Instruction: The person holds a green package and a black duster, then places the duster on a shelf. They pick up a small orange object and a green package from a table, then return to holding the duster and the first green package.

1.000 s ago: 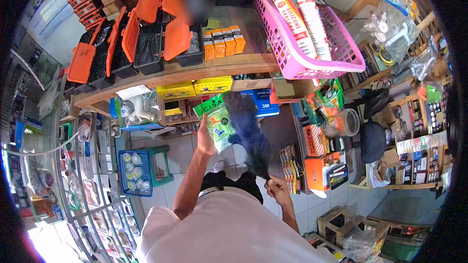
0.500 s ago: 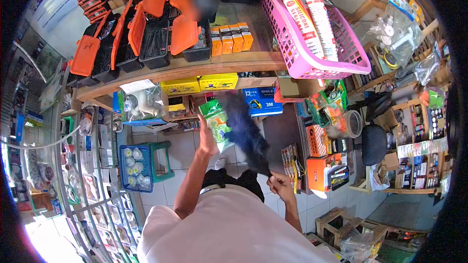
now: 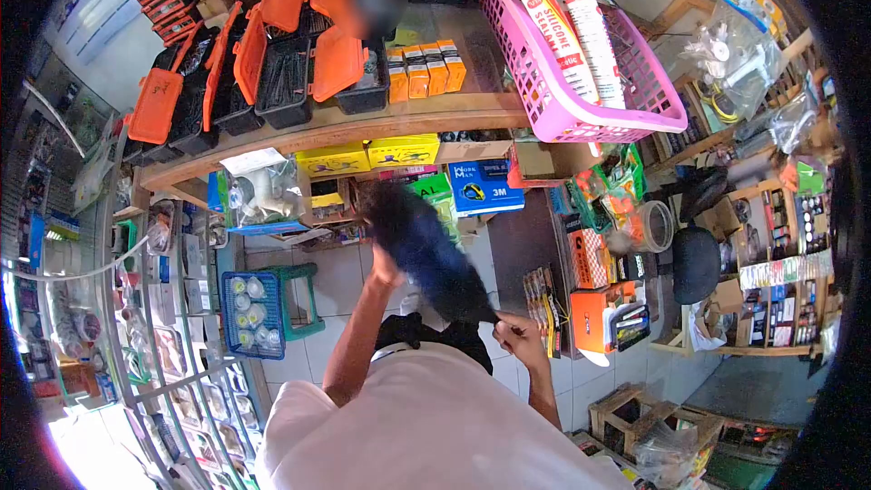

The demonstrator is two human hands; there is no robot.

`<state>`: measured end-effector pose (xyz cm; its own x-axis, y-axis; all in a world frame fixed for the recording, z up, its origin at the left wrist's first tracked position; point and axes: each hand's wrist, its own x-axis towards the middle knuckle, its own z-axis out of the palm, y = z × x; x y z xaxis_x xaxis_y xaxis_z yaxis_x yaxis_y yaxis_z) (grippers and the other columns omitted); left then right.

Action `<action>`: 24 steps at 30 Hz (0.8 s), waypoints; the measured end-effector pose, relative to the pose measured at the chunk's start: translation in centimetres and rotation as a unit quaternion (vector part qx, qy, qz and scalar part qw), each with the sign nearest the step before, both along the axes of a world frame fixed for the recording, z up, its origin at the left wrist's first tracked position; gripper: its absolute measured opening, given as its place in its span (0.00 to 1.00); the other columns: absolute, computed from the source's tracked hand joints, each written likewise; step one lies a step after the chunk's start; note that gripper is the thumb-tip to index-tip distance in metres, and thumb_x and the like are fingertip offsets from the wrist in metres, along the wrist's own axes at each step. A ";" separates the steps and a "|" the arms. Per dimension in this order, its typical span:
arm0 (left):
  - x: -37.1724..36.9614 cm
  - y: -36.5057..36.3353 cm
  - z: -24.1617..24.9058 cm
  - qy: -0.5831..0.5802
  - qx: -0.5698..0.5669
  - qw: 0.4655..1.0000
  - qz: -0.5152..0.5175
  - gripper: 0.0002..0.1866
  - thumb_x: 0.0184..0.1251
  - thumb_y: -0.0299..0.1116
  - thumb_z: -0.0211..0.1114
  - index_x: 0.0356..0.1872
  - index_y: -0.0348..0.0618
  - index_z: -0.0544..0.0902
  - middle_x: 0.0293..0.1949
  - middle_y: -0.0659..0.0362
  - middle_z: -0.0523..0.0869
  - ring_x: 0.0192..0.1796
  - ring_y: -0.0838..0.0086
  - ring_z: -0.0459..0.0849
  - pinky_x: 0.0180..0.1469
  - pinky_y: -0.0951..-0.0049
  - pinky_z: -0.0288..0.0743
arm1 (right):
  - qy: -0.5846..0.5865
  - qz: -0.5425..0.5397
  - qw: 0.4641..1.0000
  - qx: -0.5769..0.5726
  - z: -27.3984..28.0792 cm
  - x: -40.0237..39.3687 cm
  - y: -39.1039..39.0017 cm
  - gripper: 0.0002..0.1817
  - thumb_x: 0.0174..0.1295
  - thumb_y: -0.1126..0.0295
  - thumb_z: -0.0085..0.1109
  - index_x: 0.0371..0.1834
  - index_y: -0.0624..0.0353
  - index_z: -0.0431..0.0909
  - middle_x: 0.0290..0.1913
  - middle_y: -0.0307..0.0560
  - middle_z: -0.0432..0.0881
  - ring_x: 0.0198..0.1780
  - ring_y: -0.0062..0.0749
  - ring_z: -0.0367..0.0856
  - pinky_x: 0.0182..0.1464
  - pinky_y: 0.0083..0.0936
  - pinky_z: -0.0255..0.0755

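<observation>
My right hand (image 3: pixel 519 336) grips the thin end of a dark feather duster (image 3: pixel 426 249), its fingers closed. The duster slants up and to the left from that hand, blurred by motion. My left hand (image 3: pixel 386 268) holds up a green plastic packet (image 3: pixel 435 189) in front of my body. The duster's feathers cover most of the packet and part of the left hand's fingers. Only the packet's upper edge and right side show.
A wooden counter (image 3: pixel 345 138) ahead bears orange-lidded boxes (image 3: pixel 156 104) and a pink basket (image 3: pixel 581 127) with sealant tubes. Below sits a blue 3M box (image 3: pixel 488 189). A blue crate (image 3: pixel 254 313) and green stool (image 3: pixel 304 295) stand left. Stocked shelves (image 3: pixel 780 272) line the right.
The duster has swung left, across the green packet and in front of my left hand. Both hands stay in nearly the same places.
</observation>
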<state>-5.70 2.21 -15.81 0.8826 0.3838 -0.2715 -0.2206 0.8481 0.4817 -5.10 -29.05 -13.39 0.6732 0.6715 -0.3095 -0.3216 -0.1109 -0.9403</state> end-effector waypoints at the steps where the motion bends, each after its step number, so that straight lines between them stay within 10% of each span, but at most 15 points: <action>1: 0.0 0.0 0.6 -0.015 -0.018 1.000 -0.004 0.49 0.58 0.78 0.37 0.66 0.46 0.67 0.63 0.52 0.73 0.63 0.58 0.73 0.65 0.53 0.66 | -0.005 -0.013 0.999 -0.037 0.5 -0.1 0.5 0.18 0.69 0.68 0.55 0.60 0.57 0.76 0.21 0.32 0.68 0.19 0.12 0.60 0.19 0.14 0.56; 11: 0.0 1.2 -4.4 -0.038 -0.032 0.998 0.026 0.44 0.64 0.73 0.36 0.67 0.46 0.66 0.61 0.56 0.75 0.61 0.60 0.74 0.66 0.54 0.65 | 0.008 0.028 0.997 -0.068 1.2 -0.3 0.3 0.16 0.69 0.63 0.56 0.54 0.61 0.79 0.21 0.29 0.68 0.20 0.10 0.62 0.20 0.14 0.56; 13: -0.5 0.5 -3.2 -0.035 0.350 0.936 -0.025 0.43 0.65 0.72 0.36 0.66 0.47 0.67 0.59 0.56 0.77 0.58 0.59 0.77 0.63 0.54 0.69 | -0.014 0.010 0.998 -0.064 0.7 -0.4 0.6 0.16 0.69 0.62 0.56 0.52 0.62 0.79 0.20 0.29 0.68 0.20 0.10 0.62 0.20 0.15 0.56; 14: -0.3 0.8 -1.8 -0.096 -0.042 0.994 0.023 0.40 0.67 0.70 0.37 0.63 0.48 0.70 0.58 0.56 0.78 0.56 0.60 0.77 0.62 0.55 0.69 | -0.036 -0.011 0.998 -0.059 0.6 -0.5 0.7 0.16 0.69 0.61 0.56 0.51 0.62 0.79 0.20 0.29 0.68 0.20 0.11 0.62 0.21 0.15 0.57; 17: 0.2 2.6 -10.0 0.043 0.039 0.994 0.089 0.39 0.66 0.71 0.40 0.62 0.48 0.71 0.57 0.57 0.78 0.56 0.62 0.76 0.64 0.56 0.66 | 0.012 0.044 0.994 -0.097 0.9 -0.3 0.2 0.18 0.69 0.62 0.56 0.54 0.63 0.78 0.20 0.30 0.69 0.21 0.11 0.63 0.22 0.16 0.59; 21: -0.5 0.9 -1.9 -0.131 -0.016 0.991 0.026 0.40 0.66 0.72 0.37 0.62 0.49 0.70 0.56 0.60 0.77 0.56 0.67 0.76 0.63 0.63 0.67 | -0.013 0.001 0.995 -0.100 1.3 -0.7 0.8 0.17 0.69 0.61 0.55 0.53 0.63 0.79 0.20 0.31 0.69 0.21 0.12 0.62 0.22 0.16 0.59; 24: -0.2 0.5 -0.5 0.058 0.073 0.990 0.108 0.39 0.68 0.69 0.38 0.65 0.47 0.68 0.57 0.58 0.77 0.56 0.65 0.76 0.63 0.62 0.67 | 0.009 0.025 0.994 -0.109 2.5 -0.4 1.3 0.18 0.69 0.60 0.55 0.52 0.63 0.79 0.20 0.31 0.69 0.21 0.12 0.62 0.22 0.17 0.60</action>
<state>-5.90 2.68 -16.27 0.7417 0.6030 -0.2938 -0.3258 0.7068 0.6279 -5.52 -27.71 -10.89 0.6329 0.6204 -0.4632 -0.3275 -0.3275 -0.8863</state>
